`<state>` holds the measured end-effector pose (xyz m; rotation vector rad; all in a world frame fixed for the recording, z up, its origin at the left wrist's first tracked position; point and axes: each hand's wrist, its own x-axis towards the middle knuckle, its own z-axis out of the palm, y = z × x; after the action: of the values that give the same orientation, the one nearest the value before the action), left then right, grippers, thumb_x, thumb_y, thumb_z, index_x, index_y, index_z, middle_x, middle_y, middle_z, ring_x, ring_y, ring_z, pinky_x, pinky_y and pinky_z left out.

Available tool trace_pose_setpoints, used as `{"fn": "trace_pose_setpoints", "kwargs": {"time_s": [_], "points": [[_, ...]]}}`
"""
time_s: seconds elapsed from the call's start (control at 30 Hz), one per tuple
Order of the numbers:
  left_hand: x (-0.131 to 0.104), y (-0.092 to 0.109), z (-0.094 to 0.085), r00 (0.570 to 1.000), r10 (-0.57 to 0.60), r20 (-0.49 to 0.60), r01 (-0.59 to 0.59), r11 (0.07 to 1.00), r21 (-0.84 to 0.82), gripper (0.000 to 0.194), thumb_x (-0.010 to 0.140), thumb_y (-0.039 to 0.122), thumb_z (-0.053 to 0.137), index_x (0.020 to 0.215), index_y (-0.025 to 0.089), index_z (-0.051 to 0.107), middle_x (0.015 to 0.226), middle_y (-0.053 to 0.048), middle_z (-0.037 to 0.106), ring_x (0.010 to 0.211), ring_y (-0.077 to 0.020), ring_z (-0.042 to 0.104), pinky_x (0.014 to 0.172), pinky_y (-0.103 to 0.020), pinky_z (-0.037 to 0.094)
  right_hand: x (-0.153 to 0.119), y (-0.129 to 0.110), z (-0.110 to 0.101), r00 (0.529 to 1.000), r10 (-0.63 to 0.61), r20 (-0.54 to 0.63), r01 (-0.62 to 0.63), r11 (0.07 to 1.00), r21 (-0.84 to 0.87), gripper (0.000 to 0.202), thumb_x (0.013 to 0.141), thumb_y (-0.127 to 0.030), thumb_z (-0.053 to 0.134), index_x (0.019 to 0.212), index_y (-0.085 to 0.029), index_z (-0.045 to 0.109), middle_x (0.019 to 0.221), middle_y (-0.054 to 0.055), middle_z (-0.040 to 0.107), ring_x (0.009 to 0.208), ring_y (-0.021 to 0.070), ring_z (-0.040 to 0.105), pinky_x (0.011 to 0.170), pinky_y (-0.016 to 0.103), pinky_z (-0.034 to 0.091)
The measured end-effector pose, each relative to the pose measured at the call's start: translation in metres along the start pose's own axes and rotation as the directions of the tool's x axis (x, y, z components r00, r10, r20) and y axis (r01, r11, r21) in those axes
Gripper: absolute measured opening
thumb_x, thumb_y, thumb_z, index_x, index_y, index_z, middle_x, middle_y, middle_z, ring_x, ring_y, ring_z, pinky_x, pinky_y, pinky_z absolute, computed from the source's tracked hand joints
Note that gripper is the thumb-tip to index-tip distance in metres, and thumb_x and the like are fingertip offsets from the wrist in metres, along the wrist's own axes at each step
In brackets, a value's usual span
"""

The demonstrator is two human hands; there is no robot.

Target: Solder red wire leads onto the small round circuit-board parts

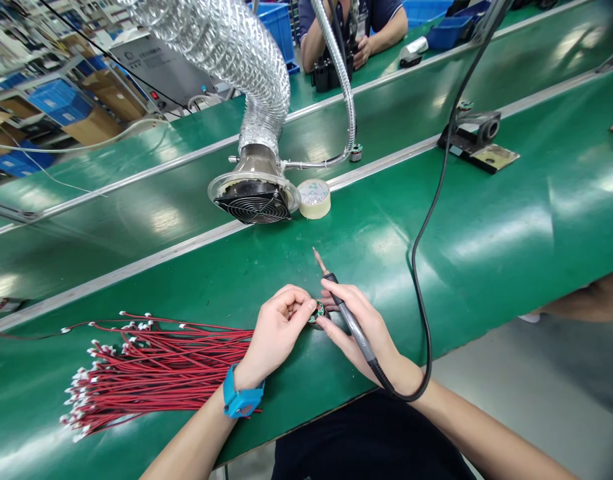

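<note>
The soldering iron (354, 327) slants from lower right to upper left, its bare tip pointing toward the far side of the green bench (381, 247). The right hand (372, 327) grasps its handle, fingertips also at a small round circuit board (319, 310), partly hidden between both hands. The left hand (281, 327) pinches that board's left edge, the contact covered by its thumb. Red wires (171, 367) lie leftward.

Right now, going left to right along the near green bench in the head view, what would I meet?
Bundle of red wires → left hand → small circuit board → right hand → soldering iron stand.
</note>
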<state>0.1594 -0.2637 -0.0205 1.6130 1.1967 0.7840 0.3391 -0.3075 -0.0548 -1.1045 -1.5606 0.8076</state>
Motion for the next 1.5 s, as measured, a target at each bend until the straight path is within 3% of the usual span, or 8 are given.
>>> {"fn": "trace_pose_setpoints", "kwargs": {"time_s": [0.2, 0.6, 0.83, 1.03, 1.1, 1.2, 1.3, 1.5], "points": [[0.005, -0.003, -0.011, 0.977, 0.185, -0.108, -0.157, 0.962, 0.225, 0.021, 0.099, 0.027, 0.066, 0.08, 0.018, 0.068, 0.092, -0.005, 0.066, 0.084, -0.0155, 0.062, 0.072, -0.027, 0.046, 0.0, 0.001, 0.0, 0.999, 0.046, -0.027, -0.045, 0.999, 0.031, 0.059, 0.099, -0.017, 0.066, 0.153, -0.031, 0.048, 0.135, 0.008, 0.061, 0.115, 0.0166, 0.071, 0.107, 0.034, 0.061], [0.006, -0.004, -0.015, 0.976, 0.209, -0.064, -0.185, 0.946, 0.266, 0.016, 0.1, 0.024, 0.064, 0.087, 0.018, 0.073, 0.101, -0.007, 0.072, 0.093, -0.0176, 0.068, 0.071, -0.027, 0.049, -0.002, 0.003, 0.001, 0.996, 0.062, -0.064, -0.06, 0.998, 0.036, 0.057, 0.099, -0.017, 0.064, 0.152, -0.032, 0.05, 0.13, 0.007, 0.063, 0.109, 0.0166, 0.072, 0.102, 0.034, 0.063], [0.004, -0.003, -0.014, 0.971, 0.231, -0.054, -0.203, 0.927, 0.316, 0.01, 0.1, 0.021, 0.062, 0.094, 0.019, 0.069, 0.101, -0.005, 0.07, 0.073, -0.012, 0.059, 0.061, -0.025, 0.043, -0.002, 0.004, 0.001, 0.995, 0.064, -0.08, -0.061, 0.998, 0.032, 0.058, 0.098, -0.016, 0.064, 0.152, -0.033, 0.051, 0.127, 0.006, 0.063, 0.106, 0.0144, 0.072, 0.101, 0.031, 0.062], [0.003, -0.003, -0.021, 0.966, 0.227, 0.125, -0.259, 0.831, 0.492, 0.035, 0.092, 0.034, 0.079, 0.123, 0.023, 0.065, 0.115, -0.006, 0.068, 0.095, -0.0184, 0.065, 0.078, -0.028, 0.052, -0.003, 0.004, 0.001, 0.991, 0.071, -0.115, -0.071, 0.997, 0.0, 0.057, 0.099, -0.017, 0.064, 0.151, -0.034, 0.051, 0.124, 0.004, 0.064, 0.101, 0.0136, 0.072, 0.1, 0.03, 0.062], [0.003, -0.004, -0.026, 0.963, 0.225, 0.146, -0.268, 0.8, 0.537, 0.032, 0.094, 0.036, 0.076, 0.122, 0.023, 0.066, 0.112, -0.005, 0.069, 0.098, -0.0197, 0.067, 0.083, -0.03, 0.053, -0.003, 0.004, 0.002, 0.989, 0.073, -0.127, -0.074, 0.997, -0.005, 0.054, 0.1, -0.018, 0.062, 0.151, -0.034, 0.052, 0.124, 0.005, 0.065, 0.101, 0.0142, 0.072, 0.098, 0.031, 0.062], [0.006, -0.002, -0.041, 0.97, 0.234, 0.072, -0.231, 0.777, 0.585, 0.027, 0.096, 0.04, 0.074, 0.116, 0.023, 0.069, 0.107, -0.005, 0.07, 0.095, -0.0192, 0.068, 0.083, -0.031, 0.053, -0.003, 0.004, 0.004, 0.987, 0.066, -0.146, -0.069, 0.997, -0.021, 0.05, 0.101, -0.019, 0.061, 0.148, -0.032, 0.055, 0.124, 0.006, 0.066, 0.101, 0.0157, 0.073, 0.094, 0.031, 0.063], [0.02, 0.004, -0.069, 0.956, 0.25, -0.154, -0.099, 0.769, 0.632, 0.027, 0.093, 0.047, 0.075, 0.103, 0.022, 0.073, 0.1, -0.003, 0.074, 0.087, -0.0187, 0.068, 0.079, -0.03, 0.052, -0.005, 0.006, 0.005, 0.986, 0.046, -0.16, -0.052, 0.998, -0.038, 0.047, 0.101, -0.02, 0.06, 0.146, -0.032, 0.057, 0.12, 0.006, 0.067, 0.099, 0.0157, 0.074, 0.091, 0.03, 0.064], [0.086, -0.001, -0.159, 0.846, 0.062, -0.53, 0.403, 0.576, 0.711, 0.036, 0.088, 0.055, 0.074, 0.098, 0.021, 0.076, 0.103, -0.006, 0.079, 0.097, -0.0253, 0.072, 0.083, -0.032, 0.052, -0.007, 0.011, 0.007, 0.99, 0.012, -0.144, -0.02, 0.998, -0.053, 0.045, 0.102, -0.023, 0.06, 0.146, -0.03, 0.057, 0.119, 0.006, 0.069, 0.099, 0.0163, 0.075, 0.09, 0.029, 0.064]]}}
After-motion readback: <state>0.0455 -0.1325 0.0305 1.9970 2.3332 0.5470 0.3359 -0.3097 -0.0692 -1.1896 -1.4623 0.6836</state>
